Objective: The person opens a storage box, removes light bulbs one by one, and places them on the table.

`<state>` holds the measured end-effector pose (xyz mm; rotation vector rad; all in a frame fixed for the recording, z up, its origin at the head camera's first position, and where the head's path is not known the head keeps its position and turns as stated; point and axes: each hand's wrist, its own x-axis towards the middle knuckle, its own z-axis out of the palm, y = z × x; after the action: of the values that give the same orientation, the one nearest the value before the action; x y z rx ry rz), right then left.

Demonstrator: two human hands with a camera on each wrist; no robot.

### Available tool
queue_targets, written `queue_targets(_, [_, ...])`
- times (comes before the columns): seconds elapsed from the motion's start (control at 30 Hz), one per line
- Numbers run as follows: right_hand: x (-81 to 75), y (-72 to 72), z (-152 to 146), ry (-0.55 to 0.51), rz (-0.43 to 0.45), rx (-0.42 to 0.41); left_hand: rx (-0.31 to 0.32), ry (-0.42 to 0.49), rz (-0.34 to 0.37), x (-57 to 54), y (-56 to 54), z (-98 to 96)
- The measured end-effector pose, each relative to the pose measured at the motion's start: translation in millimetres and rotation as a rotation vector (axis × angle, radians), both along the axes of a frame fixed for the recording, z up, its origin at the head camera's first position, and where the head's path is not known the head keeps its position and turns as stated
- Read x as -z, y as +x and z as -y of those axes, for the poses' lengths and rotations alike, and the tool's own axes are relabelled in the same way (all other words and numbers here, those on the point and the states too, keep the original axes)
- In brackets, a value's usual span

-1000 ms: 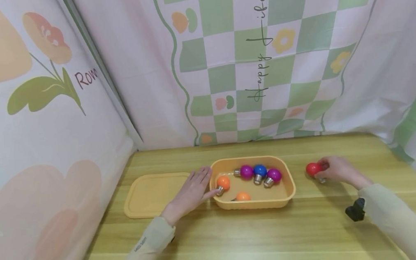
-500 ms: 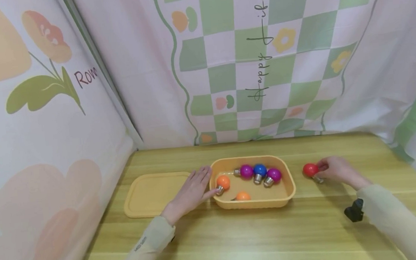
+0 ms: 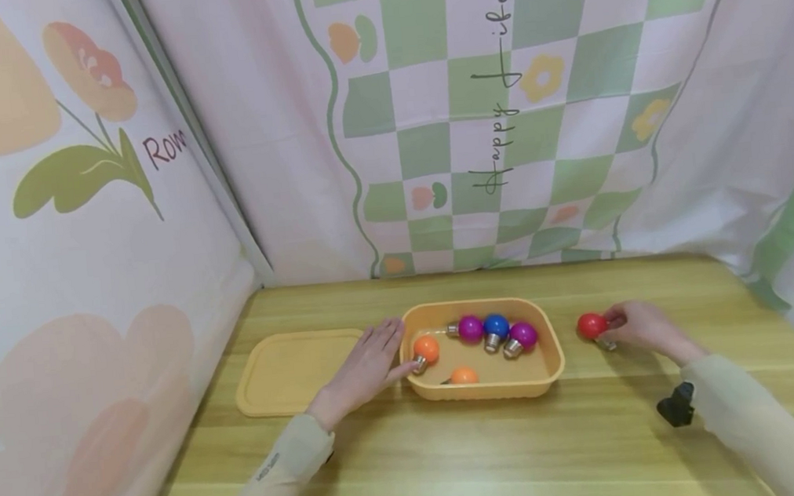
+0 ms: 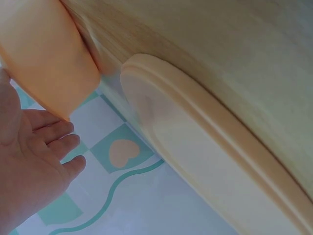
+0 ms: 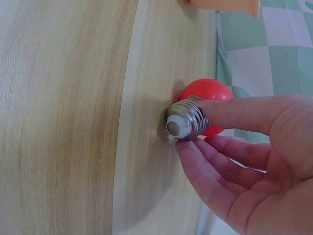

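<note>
My right hand (image 3: 643, 327) pinches a red light bulb (image 3: 591, 326) by its metal screw base, right of the box; in the right wrist view the thumb lies on one side of the threads and the fingers on the other. The left hand (image 3: 365, 365), fingers straight, rests against the left rim of a yellow-orange plastic box (image 3: 554, 360). Inside that box lie two purple bulbs (image 3: 523, 335), a blue bulb (image 3: 496, 325) between them, and two orange bulbs (image 3: 426, 348), one partly hidden behind the front wall.
A flat lid (image 3: 287, 372) of the box's colour lies on the wooden table (image 3: 458, 463), partly under the left hand in the head view. Patterned curtains (image 3: 491, 114) hang behind the table and along its left side. A black wrist camera (image 3: 677, 405) sits at the right sleeve.
The right hand has shifted the red bulb slightly left, and more of its metal base shows. My left hand and the box have stayed in place.
</note>
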<state>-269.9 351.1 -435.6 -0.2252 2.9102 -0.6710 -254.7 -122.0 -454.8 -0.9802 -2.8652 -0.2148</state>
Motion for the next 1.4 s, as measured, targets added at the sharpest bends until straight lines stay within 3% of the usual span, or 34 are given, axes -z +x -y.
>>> queue_targets(0.77, [-0.9,4.9,-6,-0.051,0.026,0.025,-0.01,-0.016,0.014,-0.6,1.3,-0.3])
queue_targets(1.4, [-10.5,7.4,-11,-0.022,0.013,0.028,-0.008,-0.021,-0.001,-0.6,-0.3,-0.5])
